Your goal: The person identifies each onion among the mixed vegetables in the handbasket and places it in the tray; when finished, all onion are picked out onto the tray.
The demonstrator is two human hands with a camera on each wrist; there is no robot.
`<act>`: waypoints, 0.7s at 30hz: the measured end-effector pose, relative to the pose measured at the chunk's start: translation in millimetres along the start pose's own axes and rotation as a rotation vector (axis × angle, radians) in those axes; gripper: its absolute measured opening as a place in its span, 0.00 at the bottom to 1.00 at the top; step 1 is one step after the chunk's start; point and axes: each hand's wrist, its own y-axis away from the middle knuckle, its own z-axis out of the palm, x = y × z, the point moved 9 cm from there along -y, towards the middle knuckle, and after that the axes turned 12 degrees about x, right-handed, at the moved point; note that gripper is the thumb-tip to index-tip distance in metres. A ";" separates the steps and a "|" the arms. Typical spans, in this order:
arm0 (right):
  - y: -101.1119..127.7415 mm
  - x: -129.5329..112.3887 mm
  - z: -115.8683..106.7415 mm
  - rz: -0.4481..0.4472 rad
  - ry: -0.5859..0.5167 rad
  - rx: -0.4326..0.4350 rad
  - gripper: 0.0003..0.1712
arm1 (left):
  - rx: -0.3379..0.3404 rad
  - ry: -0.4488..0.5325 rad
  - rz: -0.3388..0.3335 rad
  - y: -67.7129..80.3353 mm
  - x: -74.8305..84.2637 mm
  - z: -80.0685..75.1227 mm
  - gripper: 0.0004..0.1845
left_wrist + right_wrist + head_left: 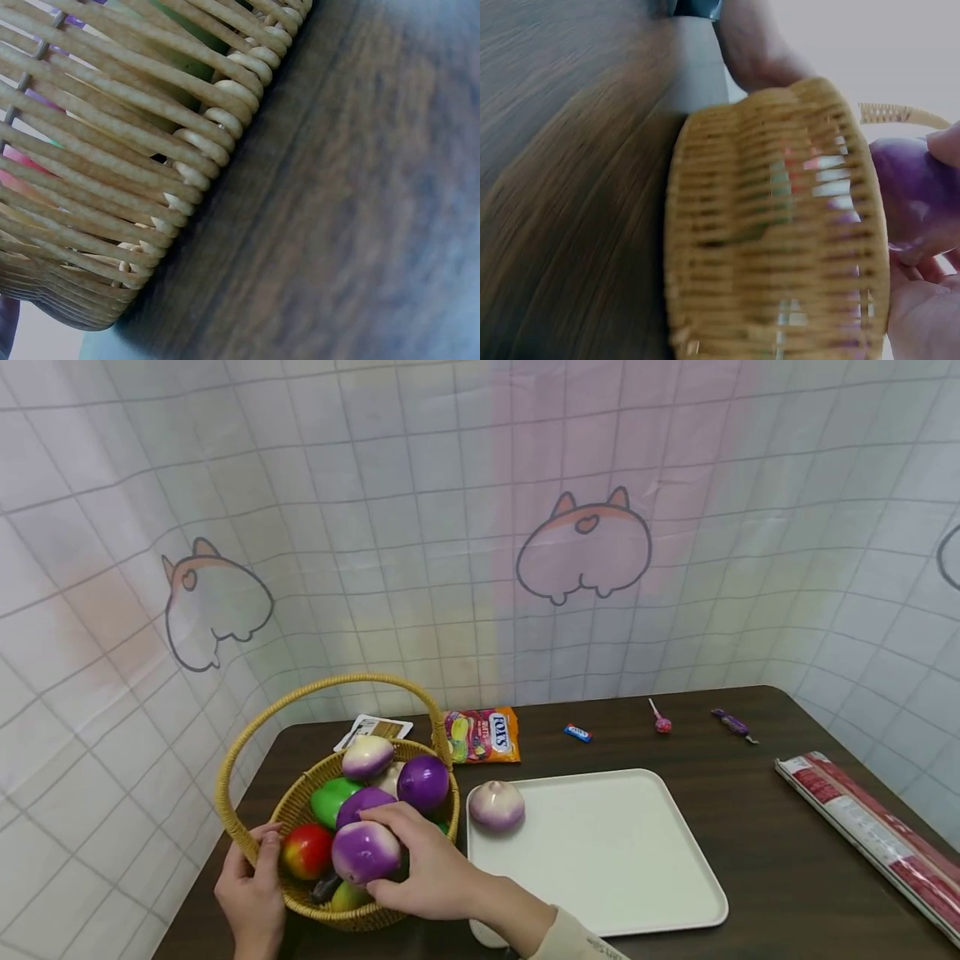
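Dark tabletop (750, 818): one basket (356, 921), one tray (600, 852), one purple vegetable (366, 853) in right-hand fingers (393, 815).

Soft light brightens the backdrop (465, 610) beyond my hands (253, 881); beneath, the tabletop (337, 210) blurs in wrist views, perhaps unfocused.

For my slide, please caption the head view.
Left hand holds the wicker basket; right hand grips a purple-white vegetable.

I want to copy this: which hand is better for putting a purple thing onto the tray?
Probably the right hand: it holds a round purple thing and is nearer the white tray. The left hand grips the basket on the side away from the tray.
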 end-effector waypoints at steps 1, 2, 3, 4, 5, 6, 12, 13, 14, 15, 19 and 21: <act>1.5 1.2 -3.9 0.000 -0.001 0.003 0.38 | 0.004 -0.003 -0.002 -0.3 0.0 -0.6 0.10; 3.1 2.5 -7.8 0.005 -0.008 0.006 0.38 | 0.008 -0.007 -0.004 -0.7 -0.2 -1.2 0.10; 4.8 4.0 -12.2 0.010 -0.007 0.014 0.39 | 0.011 -0.012 -0.006 -1.1 -0.5 -1.7 0.10; 6.6 5.5 -16.7 0.018 -0.014 0.020 0.39 | 0.014 -0.018 -0.005 -1.5 -1.0 -2.3 0.10; 8.4 6.9 -21.5 0.030 -0.024 0.027 0.39 | 0.015 -0.022 -0.006 -1.8 -1.6 -2.5 0.10; 10.4 8.4 -26.4 0.041 -0.036 0.035 0.38 | 0.013 -0.021 -0.006 -1.9 -1.2 -2.4 0.10; 21.9 18.4 -57.8 0.150 -0.146 0.071 0.39 | 0.000 -0.015 -0.005 -0.7 -1.7 -0.1 0.10; 23.0 19.6 -63.0 0.155 -0.160 0.079 0.39 | -0.001 -0.016 -0.007 -0.4 -2.2 0.2 0.10; 24.0 20.8 -68.5 0.158 -0.170 0.089 0.39 | -0.001 -0.014 -0.008 -0.1 -2.5 0.3 0.10; 24.8 21.7 -74.1 0.149 -0.167 0.102 0.39 | -0.001 -0.009 -0.008 0.4 -1.6 0.4 0.10; 26.8 26.2 -96.5 0.122 -0.146 0.152 0.40 | 0.007 0.001 -0.010 1.8 1.3 0.3 0.10; 26.3 29.2 -107.9 0.127 -0.143 0.176 0.40 | 0.009 0.005 -0.007 1.8 2.5 0.8 0.10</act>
